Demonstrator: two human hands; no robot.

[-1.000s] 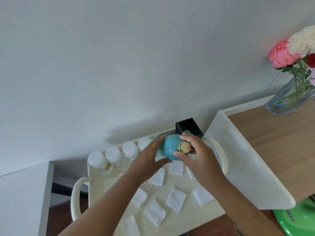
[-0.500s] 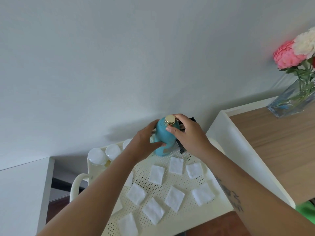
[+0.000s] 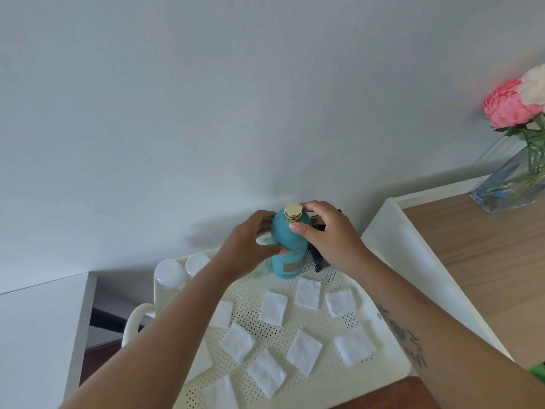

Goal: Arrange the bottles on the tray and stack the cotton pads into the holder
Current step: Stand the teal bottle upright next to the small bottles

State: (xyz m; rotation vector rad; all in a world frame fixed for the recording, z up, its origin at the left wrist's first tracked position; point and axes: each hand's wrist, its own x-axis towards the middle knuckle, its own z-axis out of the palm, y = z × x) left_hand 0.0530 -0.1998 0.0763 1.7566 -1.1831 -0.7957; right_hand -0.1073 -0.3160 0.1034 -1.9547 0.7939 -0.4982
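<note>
A teal bottle (image 3: pixel 290 249) with a gold cap stands upright at the back of the cream perforated tray (image 3: pixel 380 376). My left hand (image 3: pixel 247 249) wraps its left side and my right hand (image 3: pixel 324 234) holds its shoulder and cap from the right. Two white-capped bottles (image 3: pixel 180 271) show in a row along the tray's back left edge; others are hidden behind my left arm. Several square white cotton pads (image 3: pixel 272 307) lie scattered flat over the tray. The black holder (image 3: pixel 320 259) is mostly hidden behind my right hand.
A wooden-topped white cabinet (image 3: pixel 472 255) stands to the right, carrying a glass vase (image 3: pixel 513 184) with pink and white flowers. A pale wall rises right behind the tray. A white surface (image 3: pixel 35 335) lies at lower left, with dark floor between.
The teal bottle went from lying tilted in both hands to standing upright on the tray's back edge. Both hands stayed on it. The camera view shifted slightly downward.
</note>
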